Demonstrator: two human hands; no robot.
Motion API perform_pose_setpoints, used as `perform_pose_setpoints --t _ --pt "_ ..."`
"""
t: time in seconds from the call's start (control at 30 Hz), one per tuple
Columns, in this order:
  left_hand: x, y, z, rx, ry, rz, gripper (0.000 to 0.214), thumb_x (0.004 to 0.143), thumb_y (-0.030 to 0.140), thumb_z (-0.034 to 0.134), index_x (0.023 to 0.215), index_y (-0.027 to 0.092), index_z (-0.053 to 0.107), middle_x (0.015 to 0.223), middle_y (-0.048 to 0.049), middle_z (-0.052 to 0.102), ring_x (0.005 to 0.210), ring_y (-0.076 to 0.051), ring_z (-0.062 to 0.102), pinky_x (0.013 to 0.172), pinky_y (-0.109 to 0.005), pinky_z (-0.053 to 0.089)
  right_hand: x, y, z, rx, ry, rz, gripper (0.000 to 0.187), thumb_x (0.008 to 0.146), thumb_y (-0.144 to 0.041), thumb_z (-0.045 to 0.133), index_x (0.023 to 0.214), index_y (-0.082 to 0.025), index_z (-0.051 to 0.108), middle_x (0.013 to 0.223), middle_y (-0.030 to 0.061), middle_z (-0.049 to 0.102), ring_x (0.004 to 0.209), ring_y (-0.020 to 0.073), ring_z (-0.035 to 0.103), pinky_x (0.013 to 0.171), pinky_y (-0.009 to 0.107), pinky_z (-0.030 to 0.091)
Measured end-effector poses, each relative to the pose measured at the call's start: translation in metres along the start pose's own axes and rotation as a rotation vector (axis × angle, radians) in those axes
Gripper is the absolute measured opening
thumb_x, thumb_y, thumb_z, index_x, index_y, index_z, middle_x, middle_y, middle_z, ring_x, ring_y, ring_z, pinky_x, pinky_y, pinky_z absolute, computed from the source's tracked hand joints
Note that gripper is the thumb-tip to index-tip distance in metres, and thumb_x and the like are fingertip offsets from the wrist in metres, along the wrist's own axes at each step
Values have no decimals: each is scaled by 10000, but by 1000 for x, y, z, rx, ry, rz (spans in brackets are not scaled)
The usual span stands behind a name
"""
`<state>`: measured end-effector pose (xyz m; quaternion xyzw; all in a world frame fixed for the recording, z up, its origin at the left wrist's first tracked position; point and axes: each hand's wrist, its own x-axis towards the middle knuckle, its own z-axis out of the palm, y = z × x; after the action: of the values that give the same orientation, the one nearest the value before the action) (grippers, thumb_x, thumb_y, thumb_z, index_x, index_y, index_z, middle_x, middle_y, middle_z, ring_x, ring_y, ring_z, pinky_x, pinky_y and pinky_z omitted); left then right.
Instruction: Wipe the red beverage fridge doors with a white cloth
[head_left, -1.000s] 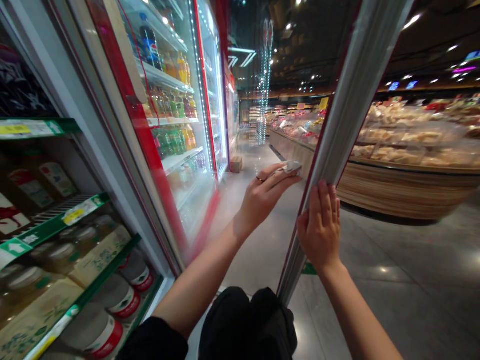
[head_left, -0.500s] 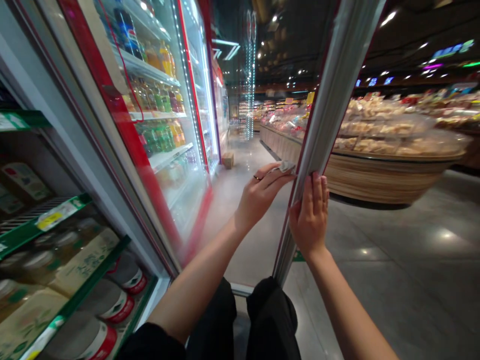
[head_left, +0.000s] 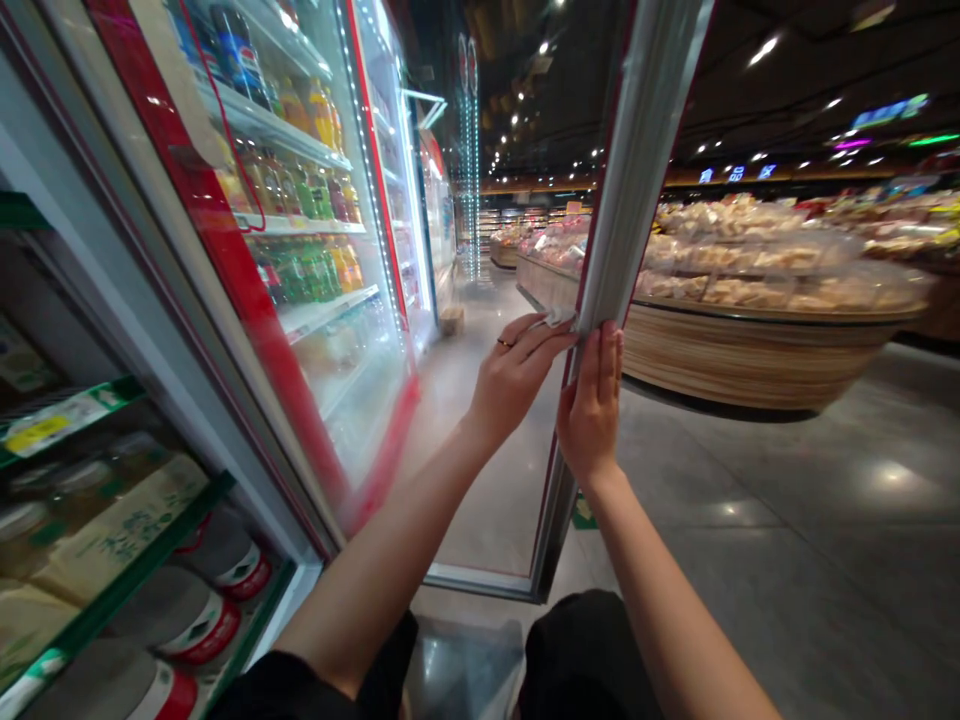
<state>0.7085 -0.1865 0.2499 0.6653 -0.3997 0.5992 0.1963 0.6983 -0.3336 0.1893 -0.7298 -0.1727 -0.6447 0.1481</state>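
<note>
An open glass fridge door (head_left: 628, 170) stands edge-on in front of me, with a grey rubber seal along its edge. My right hand (head_left: 591, 405) lies flat against that edge, fingers up. My left hand (head_left: 516, 372), a ring on one finger, presses a small white cloth (head_left: 556, 317) against the inner side of the door just above the right hand's fingertips. Both arms reach forward from the bottom of the view.
The open fridge at the left holds green-edged shelves (head_left: 112, 590) with lidded tubs (head_left: 191, 620) and packets. A closed red-framed drinks fridge (head_left: 300, 250) follows it. A round wooden food display (head_left: 757, 340) stands at the right across the grey tiled aisle (head_left: 787, 560).
Both hands and the door edge have shifted left and slightly up in view. The door's bottom corner and the floor beneath it now show.
</note>
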Motion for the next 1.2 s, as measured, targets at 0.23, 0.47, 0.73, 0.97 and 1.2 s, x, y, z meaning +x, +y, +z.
perform_pose_setpoints --t 0.23,0.47,0.73,0.97,1.2 --pt "7 -14 -1 92 34 -61 260 1089 155 561 1259 230 742 1275 -45 807 1301 -179 684 1184 -408 546 1 0 6 43 29 9 771 1069 -41 318 1767 -247 62 1754 212 366 1695 250 183 1338 548 350" --pt "7 -11 16 68 -31 7 284 1094 160 548 1300 227 732 1310 -49 792 1361 -183 655 1219 -413 522 -8 1 6 138 36 39 783 1067 -39 340 1764 -306 103 1788 131 332 1687 253 222 1351 556 322" --pt "13 -33 -12 162 69 -9 255 1090 181 580 1271 250 746 1293 -34 794 1325 -179 660 1190 -383 535 -8 -12 9 81 110 43 800 1034 -12 381 1760 -264 158 1764 143 378 1681 257 236 1348 555 345" --pt "-14 -34 -33 119 71 24 262 1083 153 585 1271 243 743 1258 -36 813 1307 -167 685 1152 -359 565 0 -18 15 -12 166 32 825 1015 -23 439 1761 -228 152 1772 141 359 1684 266 226 1351 551 339" --pt "-11 -54 -43 121 100 -68 317 1098 157 540 1345 255 714 1359 -44 776 1404 -181 624 1213 -397 523 0 -40 17 -28 61 17 857 1023 -76 499 1764 -226 96 1768 148 368 1679 316 242 1324 607 350"
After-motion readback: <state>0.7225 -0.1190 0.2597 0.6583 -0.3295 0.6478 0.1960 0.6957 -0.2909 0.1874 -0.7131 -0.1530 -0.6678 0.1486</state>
